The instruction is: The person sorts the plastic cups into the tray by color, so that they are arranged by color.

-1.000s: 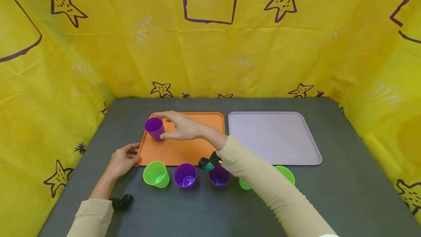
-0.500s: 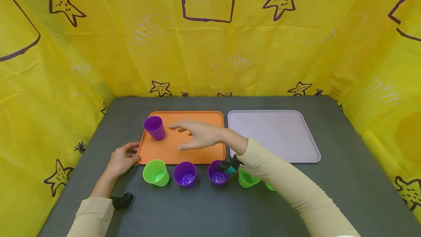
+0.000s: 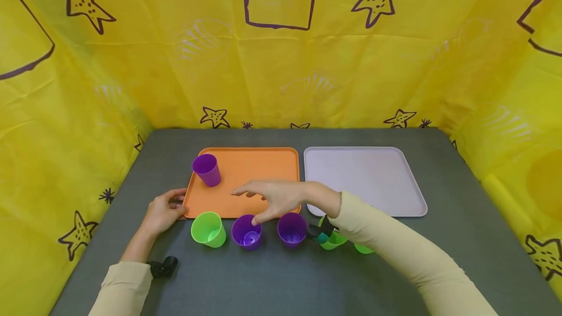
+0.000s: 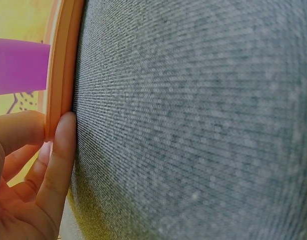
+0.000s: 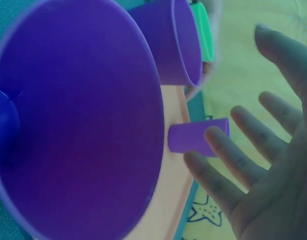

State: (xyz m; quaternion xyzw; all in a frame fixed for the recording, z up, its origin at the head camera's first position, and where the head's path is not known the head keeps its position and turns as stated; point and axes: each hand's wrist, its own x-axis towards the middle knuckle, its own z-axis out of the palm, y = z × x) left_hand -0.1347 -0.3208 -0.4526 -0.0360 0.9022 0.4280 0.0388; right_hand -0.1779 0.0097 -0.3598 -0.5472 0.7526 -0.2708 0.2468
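Grey tabletop [image 3: 281,282], yellow starfish-print cloth [image 3: 272,72] behind; left grip [image 3: 161,214] pinching orange tray [image 3: 254,164], right grip [image 3: 277,198] spread loose.

The right hand [image 5: 278,192], fingers spread, hovers near purple cups [image 5: 88,120].

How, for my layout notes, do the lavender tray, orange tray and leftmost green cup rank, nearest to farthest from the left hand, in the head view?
From the left hand:
1. Orange tray: pinched at its left edge.
2. Leftmost green cup: right of the hand, at the cup row's left end.
3. Lavender tray: farthest right.
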